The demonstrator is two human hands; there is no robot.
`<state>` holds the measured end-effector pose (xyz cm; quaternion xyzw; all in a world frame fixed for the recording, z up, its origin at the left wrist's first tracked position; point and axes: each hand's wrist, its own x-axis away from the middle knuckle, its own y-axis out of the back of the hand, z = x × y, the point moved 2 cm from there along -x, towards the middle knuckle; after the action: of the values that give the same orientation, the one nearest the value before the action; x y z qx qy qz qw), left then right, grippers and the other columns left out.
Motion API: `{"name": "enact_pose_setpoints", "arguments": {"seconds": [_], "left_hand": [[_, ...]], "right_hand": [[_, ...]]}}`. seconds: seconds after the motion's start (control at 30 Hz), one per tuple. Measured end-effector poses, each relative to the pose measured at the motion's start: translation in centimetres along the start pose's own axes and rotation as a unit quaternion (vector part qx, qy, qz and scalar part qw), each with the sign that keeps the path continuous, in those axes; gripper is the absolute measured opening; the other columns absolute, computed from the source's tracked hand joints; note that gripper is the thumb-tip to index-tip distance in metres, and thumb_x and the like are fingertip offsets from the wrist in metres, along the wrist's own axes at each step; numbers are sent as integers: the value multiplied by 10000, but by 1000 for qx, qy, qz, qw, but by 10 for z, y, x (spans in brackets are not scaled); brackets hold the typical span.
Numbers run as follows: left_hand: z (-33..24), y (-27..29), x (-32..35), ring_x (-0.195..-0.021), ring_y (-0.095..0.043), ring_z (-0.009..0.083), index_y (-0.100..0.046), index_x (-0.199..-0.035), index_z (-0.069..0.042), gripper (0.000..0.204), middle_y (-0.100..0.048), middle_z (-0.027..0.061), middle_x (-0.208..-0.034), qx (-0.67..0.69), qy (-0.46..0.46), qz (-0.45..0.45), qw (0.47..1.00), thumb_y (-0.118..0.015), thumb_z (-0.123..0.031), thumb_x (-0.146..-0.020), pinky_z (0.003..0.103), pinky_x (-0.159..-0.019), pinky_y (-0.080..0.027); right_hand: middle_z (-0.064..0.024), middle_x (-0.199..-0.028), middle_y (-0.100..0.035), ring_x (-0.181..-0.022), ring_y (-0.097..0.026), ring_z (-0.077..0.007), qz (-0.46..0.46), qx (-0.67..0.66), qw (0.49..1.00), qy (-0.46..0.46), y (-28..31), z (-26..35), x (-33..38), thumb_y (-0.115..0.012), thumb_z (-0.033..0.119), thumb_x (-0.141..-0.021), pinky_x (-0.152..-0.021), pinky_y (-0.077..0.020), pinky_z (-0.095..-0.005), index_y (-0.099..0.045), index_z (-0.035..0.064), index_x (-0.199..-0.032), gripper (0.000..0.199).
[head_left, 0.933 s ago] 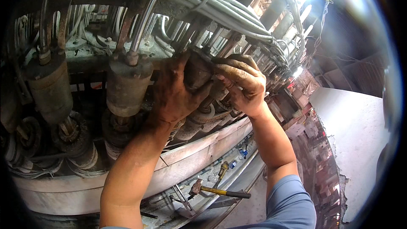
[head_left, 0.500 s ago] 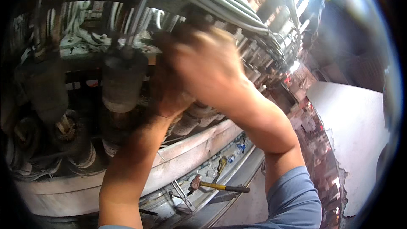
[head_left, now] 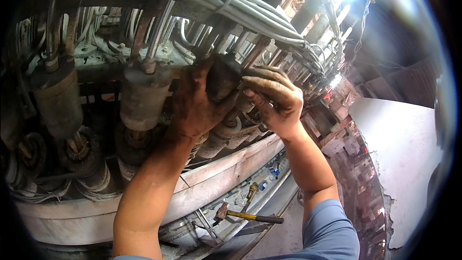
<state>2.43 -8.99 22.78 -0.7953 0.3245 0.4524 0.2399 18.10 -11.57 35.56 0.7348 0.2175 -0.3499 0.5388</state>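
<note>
My left hand (head_left: 196,103), dark with grime, is wrapped around the left and lower side of a blackened cylinder (head_left: 224,78) that hangs below a metal rod. Close by on the right, my right hand (head_left: 278,95) is closed in a pinch, thumb and fingertips at the cylinder's right edge. Whatever lies between those fingertips is too small to make out. To the left, a grey cylinder (head_left: 144,98) of the same kind hangs from its own rod, and another grey cylinder (head_left: 57,97) hangs farther left.
Grey cables (head_left: 250,7) run in a bundle above my hands. Below them curves a pale rail (head_left: 226,166). A hammer (head_left: 250,216) with a yellow and black handle and an adjustable wrench (head_left: 251,193) lie on the ledge beneath. A white panel (head_left: 397,139) stands at right.
My right hand, blurred and crossing over the left before, has moved right and down to the cylinder's right side. The left hand and the dark cylinder now show plainly.
</note>
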Motion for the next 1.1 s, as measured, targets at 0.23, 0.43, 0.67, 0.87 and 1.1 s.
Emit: {"name": "enact_pose_setpoints", "arguments": {"seconds": [0.23,0.43,0.67,0.87,1.1], "left_hand": [[-5,-1,-5,-1156,-592,432,-396,-1530,-127,980,-570,238,-1275,5,6,3,1000,-897,-448,-752,525,-958,-511],[-4,-1,-6,-1184,-589,430,-403,-1520,-115,953,-573,242,-1303,6,22,10,1000,-877,-466,-772,529,-978,-504],[2,2,-3,-1162,-593,442,-406,-1504,-118,954,-580,245,-1272,9,0,-6,1000,-888,-462,-756,541,-947,-511],[9,9,-7,-1112,-598,450,-432,-1464,-120,936,-577,245,-1235,25,7,-14,1000,-913,-446,-729,546,-930,-512],[2,7,0,-1094,-597,441,-446,-1441,-106,894,-579,241,-1227,33,3,-3,999,-906,-421,-741,549,-912,-512]], "right_hand": [[-109,-1059,-752,-988,-693,-295,-38,23,999,24,-7,-14,18,-845,79,-773,-850,-564,-382,-789,61,-1098,330],[-106,-1041,-752,-952,-697,-299,-58,21,998,32,-10,-26,13,-824,46,-759,-824,-570,-376,-794,70,-1095,338],[-98,-1023,-745,-941,-689,-291,-43,77,994,67,-11,-15,8,-830,42,-738,-818,-569,-380,-793,87,-1097,363],[-108,-1045,-716,-930,-663,-308,2,104,989,102,-13,10,-13,-805,21,-758,-834,-551,-408,-764,62,-1133,379],[-132,-1009,-708,-921,-665,-327,-19,73,995,69,-20,-4,-4,-800,2,-755,-803,-549,-412,-757,58,-1076,328]]}}
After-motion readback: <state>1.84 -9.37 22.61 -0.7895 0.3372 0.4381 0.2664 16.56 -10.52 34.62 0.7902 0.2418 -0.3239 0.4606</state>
